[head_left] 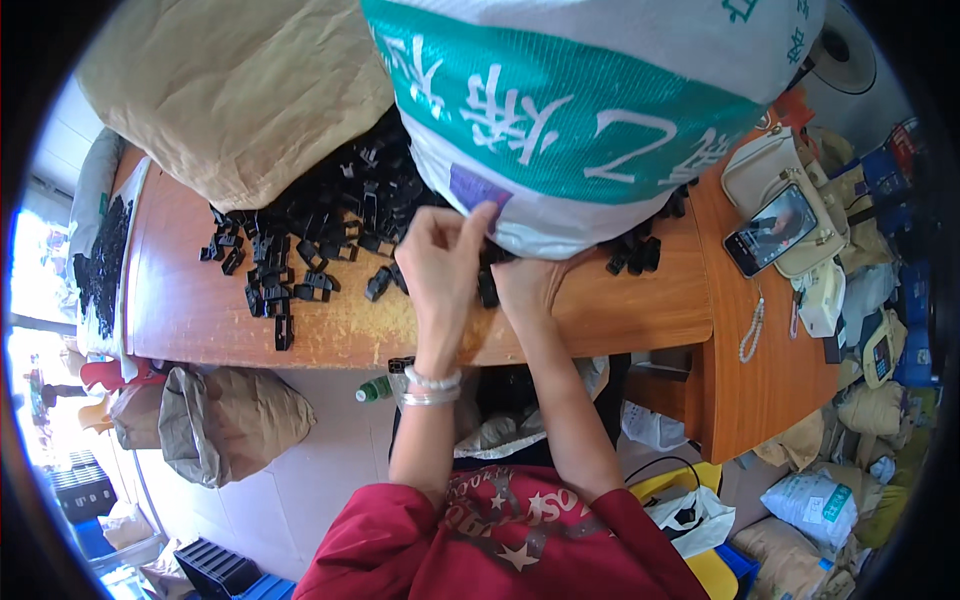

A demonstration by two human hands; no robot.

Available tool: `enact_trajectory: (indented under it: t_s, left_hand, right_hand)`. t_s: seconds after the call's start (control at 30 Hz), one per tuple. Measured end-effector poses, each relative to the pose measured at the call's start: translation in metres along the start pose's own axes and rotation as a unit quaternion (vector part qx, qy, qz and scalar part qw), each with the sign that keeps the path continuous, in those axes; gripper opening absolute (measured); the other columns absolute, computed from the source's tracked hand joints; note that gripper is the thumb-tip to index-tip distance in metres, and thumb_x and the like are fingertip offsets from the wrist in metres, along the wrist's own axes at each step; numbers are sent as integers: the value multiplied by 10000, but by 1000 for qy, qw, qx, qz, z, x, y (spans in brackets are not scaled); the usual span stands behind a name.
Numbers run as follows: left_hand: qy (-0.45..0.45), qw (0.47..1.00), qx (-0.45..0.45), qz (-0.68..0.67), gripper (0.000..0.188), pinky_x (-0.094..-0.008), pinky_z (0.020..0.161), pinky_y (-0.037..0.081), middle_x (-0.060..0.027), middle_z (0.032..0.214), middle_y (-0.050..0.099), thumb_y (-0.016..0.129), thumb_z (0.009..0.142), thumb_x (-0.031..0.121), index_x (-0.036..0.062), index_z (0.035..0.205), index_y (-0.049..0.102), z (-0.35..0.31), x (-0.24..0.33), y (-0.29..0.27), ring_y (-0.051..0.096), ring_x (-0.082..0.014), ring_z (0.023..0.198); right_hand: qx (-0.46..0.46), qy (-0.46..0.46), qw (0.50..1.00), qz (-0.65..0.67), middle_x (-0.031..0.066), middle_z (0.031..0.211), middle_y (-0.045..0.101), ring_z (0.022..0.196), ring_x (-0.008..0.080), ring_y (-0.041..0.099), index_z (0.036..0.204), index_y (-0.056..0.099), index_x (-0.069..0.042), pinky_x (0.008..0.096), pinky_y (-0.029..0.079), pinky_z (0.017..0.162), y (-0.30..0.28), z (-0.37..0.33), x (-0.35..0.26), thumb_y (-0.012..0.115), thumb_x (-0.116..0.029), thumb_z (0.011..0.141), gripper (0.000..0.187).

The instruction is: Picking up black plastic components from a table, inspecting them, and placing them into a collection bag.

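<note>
White-and-green sack [590, 120] is touched by left hand [438, 250], fingers curled, pinch indeterminable; right hand [525, 285] is tucked beneath, fingers hidden, state indeterminable.

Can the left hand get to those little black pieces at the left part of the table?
Probably yes: the left hand is by the white-and-green sack, and those black pieces lie uncovered on the wooden table to its left, with nothing tall seeming to block the way.

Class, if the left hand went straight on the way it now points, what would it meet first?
Probably the big white-and-teal sack; the left hand may already touch it, though depth is unclear.
</note>
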State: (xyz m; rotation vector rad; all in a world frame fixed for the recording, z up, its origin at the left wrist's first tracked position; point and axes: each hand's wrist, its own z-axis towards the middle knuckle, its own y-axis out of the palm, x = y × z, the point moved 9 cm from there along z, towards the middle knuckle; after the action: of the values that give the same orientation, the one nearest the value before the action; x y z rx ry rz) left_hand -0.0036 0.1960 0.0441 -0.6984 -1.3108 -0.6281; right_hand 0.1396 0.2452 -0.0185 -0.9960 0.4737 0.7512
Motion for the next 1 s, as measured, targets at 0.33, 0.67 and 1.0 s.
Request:
enact_trajectory:
  t_s: [0.33,0.67,1.0]
  left_hand:
    - [347,923,-65,150,307,-414,950,446,-193,1156,594,666,805,36,-23,1097,590,-57,41,-56,564,-362,1116]
    - [463,763,-357,274,338,-457,863,472,-167,994,588,644,695,66,-24,1020,615,-184,-64,-45,566,-329,967]
    - [282,826,-348,342,469,-450,848,489,-225,1160,521,623,710,7,4,1174,557,-159,-101,-70,546,-387,1041]
  right_hand:
    - [87,-78,990,-73,202,1162,592,1152,449,455,1100,635,-39,629,253,969,-29,5,-29,786,-316,698,511]
    - [101,-109,985,-89,205,1102,618,1105,462,504,1044,645,-24,662,266,962,-19,4,-23,802,-345,696,498]
    - [115,-88,987,-75,212,1137,599,1149,470,477,1037,641,-10,685,203,1017,-27,3,-24,816,-331,691,504]
